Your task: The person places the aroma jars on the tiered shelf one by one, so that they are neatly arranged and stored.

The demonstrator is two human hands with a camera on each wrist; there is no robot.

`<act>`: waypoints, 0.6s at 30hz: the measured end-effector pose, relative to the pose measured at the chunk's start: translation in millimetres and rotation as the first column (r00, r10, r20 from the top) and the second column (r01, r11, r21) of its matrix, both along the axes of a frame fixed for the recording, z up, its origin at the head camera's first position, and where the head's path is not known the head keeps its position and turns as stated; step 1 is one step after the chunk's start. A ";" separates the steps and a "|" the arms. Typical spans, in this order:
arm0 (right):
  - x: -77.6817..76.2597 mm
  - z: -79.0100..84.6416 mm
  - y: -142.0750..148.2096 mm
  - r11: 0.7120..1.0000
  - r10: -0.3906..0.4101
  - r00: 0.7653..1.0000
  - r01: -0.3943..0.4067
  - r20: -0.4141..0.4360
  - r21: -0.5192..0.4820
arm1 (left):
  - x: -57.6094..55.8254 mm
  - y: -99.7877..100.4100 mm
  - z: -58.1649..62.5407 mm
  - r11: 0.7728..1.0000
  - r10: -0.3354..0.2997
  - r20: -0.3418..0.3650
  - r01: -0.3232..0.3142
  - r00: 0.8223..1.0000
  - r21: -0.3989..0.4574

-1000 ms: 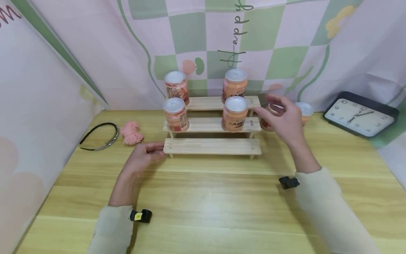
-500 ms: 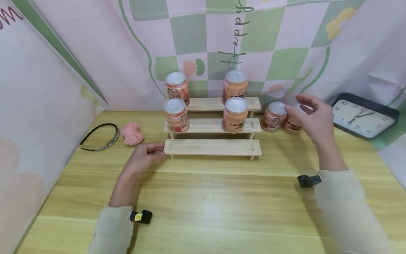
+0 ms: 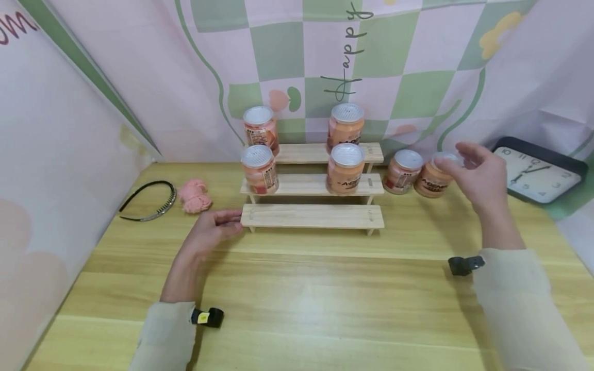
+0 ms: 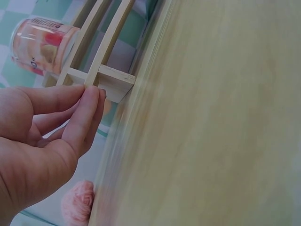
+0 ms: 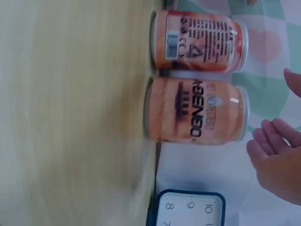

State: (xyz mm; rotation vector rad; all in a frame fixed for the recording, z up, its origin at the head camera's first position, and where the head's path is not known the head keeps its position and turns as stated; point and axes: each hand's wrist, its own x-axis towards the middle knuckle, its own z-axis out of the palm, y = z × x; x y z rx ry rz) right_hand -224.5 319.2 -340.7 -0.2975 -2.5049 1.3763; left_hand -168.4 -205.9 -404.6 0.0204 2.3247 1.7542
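A three-step wooden display stand [image 3: 312, 215] stands against the back cloth. My left hand [image 3: 210, 230] pinches the left end of its lowest board between thumb and fingers, as the left wrist view [image 4: 56, 127] also shows. Orange-pink cans with clear lids stand in pairs on the top and middle steps, such as the middle-right can [image 3: 345, 169] and the middle-left can [image 3: 259, 170]. Two more cans, one turned label-back [image 3: 402, 172] and one label-front [image 3: 432, 181], stand on the table to the right. My right hand [image 3: 480, 178] hovers by the label-front can's lid, thumb and fingers spread apart.
A black-framed clock [image 3: 538, 170] leans at the back right. A pink yarn bundle [image 3: 195, 196] and a black headband [image 3: 160, 206] lie left of the stand. The checked cloth [image 3: 278, 51] hangs close behind the stand.
My right hand has moved right, from the stand's right end past the label-back can to the label-front can. My left hand keeps its hold on the lowest board.
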 end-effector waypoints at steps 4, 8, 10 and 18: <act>-1.2 -2.8 7.3 0.999 0.033 0.996 -0.035 0.084 0.021 | 0.2 0.6 0.4 1.000 0.012 0.003 -0.012 1.000 0.001; -4.2 -7.8 11.9 0.998 0.056 0.992 -0.057 0.113 0.008 | -0.1 1.1 0.1 1.000 0.012 -0.008 -0.012 1.000 0.010; -5.8 -10.1 13.8 0.998 0.069 0.990 -0.069 0.121 -0.007 | 0.1 1.3 0.1 1.000 0.016 -0.011 -0.016 1.000 0.012; -11.3 -14.8 16.4 0.997 0.072 0.985 -0.071 0.159 -0.007 | 0.8 3.6 3.2 0.999 0.032 -0.028 -0.033 0.999 -0.011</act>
